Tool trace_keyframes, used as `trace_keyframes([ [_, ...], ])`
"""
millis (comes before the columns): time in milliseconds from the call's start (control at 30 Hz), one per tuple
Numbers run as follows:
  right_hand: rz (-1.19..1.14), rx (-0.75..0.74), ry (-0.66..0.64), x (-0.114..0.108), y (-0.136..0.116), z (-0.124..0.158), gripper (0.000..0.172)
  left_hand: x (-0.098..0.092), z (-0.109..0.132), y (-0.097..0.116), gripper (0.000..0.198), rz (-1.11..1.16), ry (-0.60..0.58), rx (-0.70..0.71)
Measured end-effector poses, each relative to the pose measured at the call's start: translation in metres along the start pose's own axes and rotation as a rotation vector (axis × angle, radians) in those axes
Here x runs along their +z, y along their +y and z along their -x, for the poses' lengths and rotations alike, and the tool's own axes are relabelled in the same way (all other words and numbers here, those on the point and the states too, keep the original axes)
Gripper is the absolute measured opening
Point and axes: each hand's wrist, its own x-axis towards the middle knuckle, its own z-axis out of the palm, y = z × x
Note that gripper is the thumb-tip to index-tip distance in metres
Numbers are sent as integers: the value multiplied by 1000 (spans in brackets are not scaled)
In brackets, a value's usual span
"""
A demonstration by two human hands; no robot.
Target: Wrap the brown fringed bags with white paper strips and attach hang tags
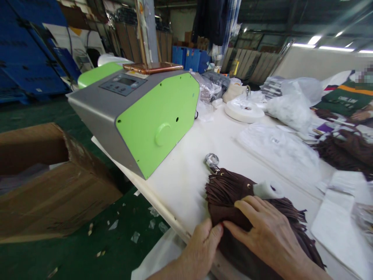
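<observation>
A dark brown fringed bag point(230, 182) lies at the near edge of the white table, with metal eyelets on its upper part. My left hand point(201, 247) grips its near edge, thumb on top. My right hand point(262, 223) is closed on the same bag, its thumb close to my left thumb and its other fingers bent over the brown material. Just beyond my right knuckles, a white roll point(268, 189) rests against the bag. A shiny, clear-wrapped piece point(211, 160) sits at the bag's far end. My hands cover part of the bag.
A green and grey machine point(157, 128) stands at the left, a phone point(153, 68) on top. Below it is an open cardboard box point(58, 194). White tape roll point(244, 110), plastic bags point(291, 105) and more brown fringed items point(346, 149) lie right, near another person's hand point(361, 115).
</observation>
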Motion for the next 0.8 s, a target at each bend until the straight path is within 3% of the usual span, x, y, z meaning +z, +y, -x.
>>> trace_keyframes([
  [267,88,-80,157,6,-18,4,23,14,-1,-13,37,-10,298,-56],
  [500,80,-126,221,14,-29,11,26,14,-3,-9,29,-3,292,-99],
  [800,98,-136,227,24,-40,15,30,10,-10,-20,21,377,354,-180],
])
